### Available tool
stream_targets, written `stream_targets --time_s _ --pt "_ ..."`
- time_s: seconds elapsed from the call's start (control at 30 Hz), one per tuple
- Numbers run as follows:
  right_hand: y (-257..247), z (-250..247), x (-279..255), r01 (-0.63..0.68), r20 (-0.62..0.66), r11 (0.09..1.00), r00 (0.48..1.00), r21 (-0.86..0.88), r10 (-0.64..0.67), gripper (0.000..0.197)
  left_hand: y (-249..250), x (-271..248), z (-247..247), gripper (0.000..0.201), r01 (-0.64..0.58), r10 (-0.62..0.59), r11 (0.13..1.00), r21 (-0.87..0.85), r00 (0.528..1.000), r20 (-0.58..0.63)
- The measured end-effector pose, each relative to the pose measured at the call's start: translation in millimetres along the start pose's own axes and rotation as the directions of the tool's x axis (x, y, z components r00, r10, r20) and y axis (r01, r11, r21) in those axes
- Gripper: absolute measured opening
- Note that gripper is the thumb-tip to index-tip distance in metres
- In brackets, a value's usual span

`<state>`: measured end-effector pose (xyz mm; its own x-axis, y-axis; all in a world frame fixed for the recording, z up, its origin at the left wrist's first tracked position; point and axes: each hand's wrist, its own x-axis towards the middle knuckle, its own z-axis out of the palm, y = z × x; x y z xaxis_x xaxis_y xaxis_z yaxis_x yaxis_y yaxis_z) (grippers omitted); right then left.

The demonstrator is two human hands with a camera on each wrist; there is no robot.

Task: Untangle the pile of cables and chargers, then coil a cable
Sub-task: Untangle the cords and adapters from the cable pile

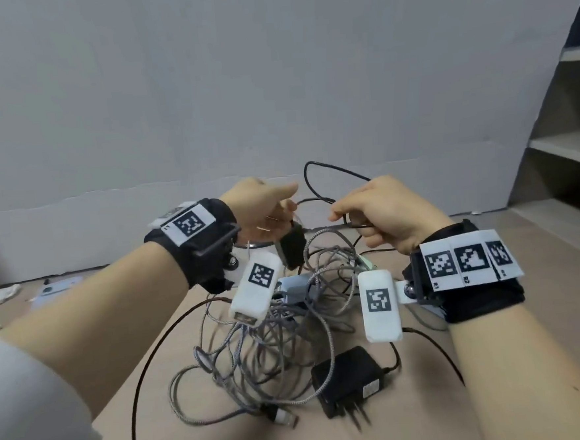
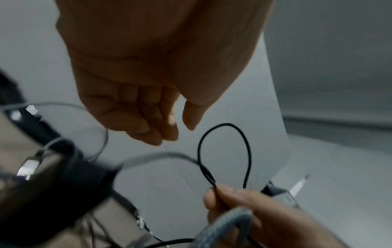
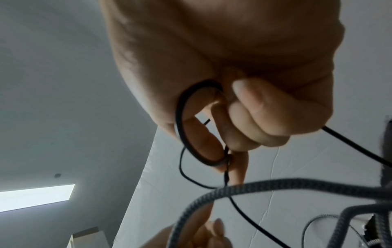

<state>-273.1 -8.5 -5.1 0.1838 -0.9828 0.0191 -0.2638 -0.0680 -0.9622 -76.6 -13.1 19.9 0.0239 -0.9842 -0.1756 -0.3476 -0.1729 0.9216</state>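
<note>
Right hand grip curled round looped black cable.

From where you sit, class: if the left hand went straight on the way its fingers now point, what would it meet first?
Most likely the thin black cable, whose loop the right hand holds up just beyond the left hand. The fingertips point toward it, and nothing shows between. Depth is unclear, so they might slip past.

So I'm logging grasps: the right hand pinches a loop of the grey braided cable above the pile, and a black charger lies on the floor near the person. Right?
Not quite. The loop in the right hand is of the thin black cable, not the grey braided cable, as the left wrist view shows plainly. The rest holds: it is above the pile, and the black charger lies on the floor.
</note>
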Motion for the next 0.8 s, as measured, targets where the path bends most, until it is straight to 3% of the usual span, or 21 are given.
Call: stream_targets --time_s 0.07,0.17,0.23,0.3,0.37,0.43,0.53,0.6,0.8 --pt "6 -3 1 -0.054 0.011 0.998 0.999 0.014 0.053 0.010 0 -2 3 0.033 -0.218 0.242 0.948 0.233 0.967 -0.082" --pt "13 -7 3 -0.111 0.037 0.993 0.993 0.049 0.109 0.019 6 -12 15 0.027 -0.556 0.594 0.757 0.344 0.804 -0.009" --pt "15 -11 4 -0.130 0.045 0.988 0.991 0.082 0.127 0.022 9 -17 25 0.018 -0.676 0.677 0.651 0.346 0.723 0.137" --pt "15 -15 3 -0.127 0.040 0.988 0.991 0.087 0.124 0.023 6 -17 32 0.006 -0.715 0.670 0.596 0.366 0.694 0.264" --pt "14 -19 2 -0.096 0.035 0.995 0.995 0.031 0.095 0.020 2 -9 35 0.014 -0.710 0.651 0.570 0.414 0.697 0.300" --pt "14 -21 0 -0.031 0.021 0.999 0.999 -0.033 0.032 0.014 -1 0 35 0.024 -0.667 0.595 0.583 0.464 0.739 0.316" --pt "14 -20 -2 0.088 -0.018 0.990 0.996 -0.109 -0.090 0.010 -1 8 38 0.016 -0.641 0.509 0.506 0.577 0.762 0.400" --pt "13 -21 -3 0.145 -0.050 0.981 0.987 -0.131 -0.152 0.006 3 9 40 0.008 -0.623 0.509 0.461 0.632 0.769 0.387" --pt "18 -28 1 0.238 -0.216 0.960 0.939 -0.150 -0.266 0.016 16 14 11 0.016 -0.514 0.397 0.667 0.540 0.858 0.326"
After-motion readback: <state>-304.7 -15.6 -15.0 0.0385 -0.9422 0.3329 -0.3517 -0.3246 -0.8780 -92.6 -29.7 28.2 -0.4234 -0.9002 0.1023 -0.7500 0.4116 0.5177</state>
